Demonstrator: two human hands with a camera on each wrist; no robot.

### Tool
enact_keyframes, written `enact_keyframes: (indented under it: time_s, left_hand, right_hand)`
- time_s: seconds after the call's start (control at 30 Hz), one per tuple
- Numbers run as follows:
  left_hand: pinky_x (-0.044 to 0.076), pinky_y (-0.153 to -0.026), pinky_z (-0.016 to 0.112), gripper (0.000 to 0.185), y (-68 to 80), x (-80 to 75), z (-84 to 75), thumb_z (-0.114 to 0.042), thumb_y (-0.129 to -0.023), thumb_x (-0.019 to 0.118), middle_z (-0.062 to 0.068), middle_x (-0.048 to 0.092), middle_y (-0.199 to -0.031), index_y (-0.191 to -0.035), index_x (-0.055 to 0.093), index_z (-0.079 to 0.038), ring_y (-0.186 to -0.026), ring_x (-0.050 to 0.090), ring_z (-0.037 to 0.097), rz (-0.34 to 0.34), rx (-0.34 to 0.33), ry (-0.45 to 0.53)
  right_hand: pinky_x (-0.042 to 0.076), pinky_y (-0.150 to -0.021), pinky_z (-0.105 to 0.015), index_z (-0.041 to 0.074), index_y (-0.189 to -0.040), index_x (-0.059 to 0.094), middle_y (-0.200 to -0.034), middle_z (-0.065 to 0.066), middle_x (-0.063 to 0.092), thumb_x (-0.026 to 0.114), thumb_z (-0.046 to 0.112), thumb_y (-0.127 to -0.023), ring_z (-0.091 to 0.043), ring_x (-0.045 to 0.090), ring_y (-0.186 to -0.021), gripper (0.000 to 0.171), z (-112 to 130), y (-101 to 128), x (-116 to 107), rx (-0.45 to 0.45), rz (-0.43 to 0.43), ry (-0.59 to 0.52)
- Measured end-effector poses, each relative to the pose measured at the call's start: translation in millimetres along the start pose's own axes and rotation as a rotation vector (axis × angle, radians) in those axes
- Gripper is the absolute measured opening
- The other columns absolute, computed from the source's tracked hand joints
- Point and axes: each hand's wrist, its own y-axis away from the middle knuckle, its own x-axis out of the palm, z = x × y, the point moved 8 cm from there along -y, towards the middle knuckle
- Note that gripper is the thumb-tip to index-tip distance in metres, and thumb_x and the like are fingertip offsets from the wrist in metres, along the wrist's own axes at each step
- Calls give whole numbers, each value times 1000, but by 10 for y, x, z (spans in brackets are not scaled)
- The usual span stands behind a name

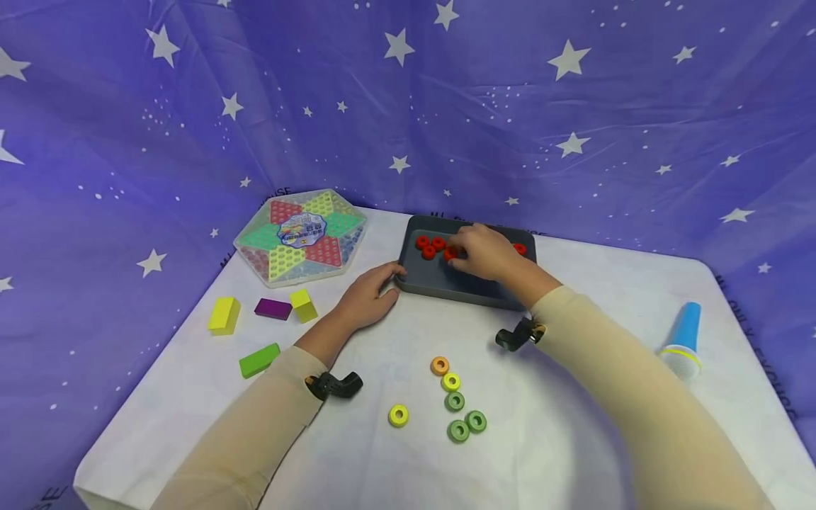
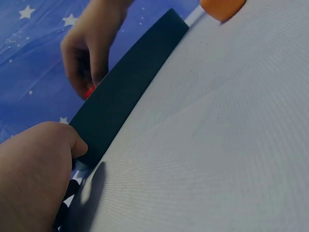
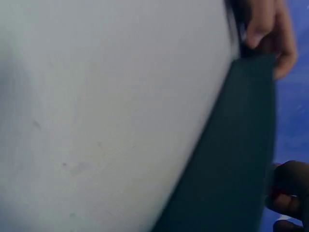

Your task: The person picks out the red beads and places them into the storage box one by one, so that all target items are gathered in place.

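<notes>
A shallow dark grey tray (image 1: pixel 440 282) lies at the back of the table with several small red rings (image 1: pixel 428 252) inside. My left hand (image 1: pixel 367 296) holds the tray's front left corner, its thumb against the outside in the left wrist view. Over the tray, my right hand (image 1: pixel 482 253) pinches a red ring (image 1: pixel 450 253) between thumb and fingers. A bit of that red ring (image 2: pixel 90 92) shows below the fingertips in the left wrist view. Another red ring (image 1: pixel 520 249) lies at the tray's right end, partly behind the right hand.
Loose orange (image 1: pixel 440 365), yellow (image 1: pixel 398 416) and green rings (image 1: pixel 458 431) lie in front. A Chinese checkers box (image 1: pixel 301 237) stands back left, near yellow (image 1: pixel 224 316), purple (image 1: pixel 273 309) and green blocks (image 1: pixel 259 360). A blue toy microphone (image 1: pixel 685 340) lies at right.
</notes>
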Motion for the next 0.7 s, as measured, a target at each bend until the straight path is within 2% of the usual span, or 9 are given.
enact_keyframes:
  time_s: [0.17, 0.37, 0.57, 0.7]
  left_hand:
    - [37, -118, 42, 35, 4, 34, -28, -22, -100, 55, -1, 53, -149, -135, 56, -25, -143, 45, 21, -1, 23, 13]
    - [37, -119, 43, 35, 67, 84, -38, -22, -100, 55, -2, 53, -149, -135, 56, -25, -143, 44, 20, 20, 5, 29]
    - [37, -118, 44, 35, 119, 86, -75, -21, -99, 56, -3, 52, -150, -134, 56, -25, -144, 44, 20, 17, 11, 42]
    - [37, -118, 44, 35, 143, 85, -83, -20, -99, 57, -3, 52, -151, -133, 57, -25, -144, 44, 20, 10, 9, 53]
  right_hand:
    - [50, -71, -40, 12, -117, 75, -95, -5, 65, 77, 31, -89, -25, 55, -84, 34, -109, -85, 165, 20, -9, 69]
    - [54, -77, -42, 11, -118, 75, -103, -7, 67, 77, 34, -89, -26, 57, -85, 36, -74, -38, 301, -26, -24, 147]
    - [55, -77, -42, 9, -117, 75, -104, -8, 69, 79, 33, -88, -27, 58, -84, 37, -21, -5, 288, -52, -96, 146]
    - [54, -77, -42, 11, -117, 75, -105, -7, 69, 80, 35, -88, -26, 57, -85, 39, -23, 11, 256, -37, -112, 119]
